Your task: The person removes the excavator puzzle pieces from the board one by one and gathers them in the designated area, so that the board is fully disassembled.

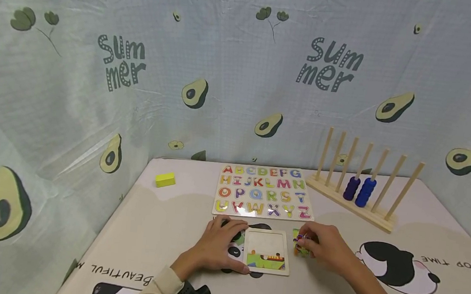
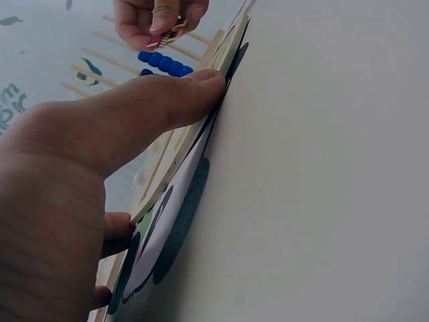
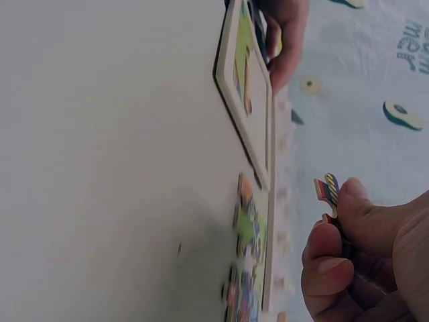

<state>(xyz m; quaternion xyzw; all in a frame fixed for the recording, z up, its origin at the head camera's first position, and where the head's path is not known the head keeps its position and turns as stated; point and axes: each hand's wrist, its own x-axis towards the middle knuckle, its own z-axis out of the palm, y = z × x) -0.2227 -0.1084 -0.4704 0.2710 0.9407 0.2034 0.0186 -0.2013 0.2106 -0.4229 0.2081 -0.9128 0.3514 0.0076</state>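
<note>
A square wooden puzzle tray lies on the table, with assembled picture pieces along its bottom and a bare upper part. My left hand grips its left side, thumb at the near edge and fingers toward the far edge. To the tray's right, my right hand pinches a small colourful jigsaw piece between thumb and index finger. In the right wrist view that piece is raised off the table. Several loose jigsaw pieces lie below the right hand, beside the tray.
Behind the tray lies an alphabet puzzle board. A wooden peg rack with blue beads on two pegs stands at the back right. A yellow block sits at the back left. Printed curtains hang close around the table.
</note>
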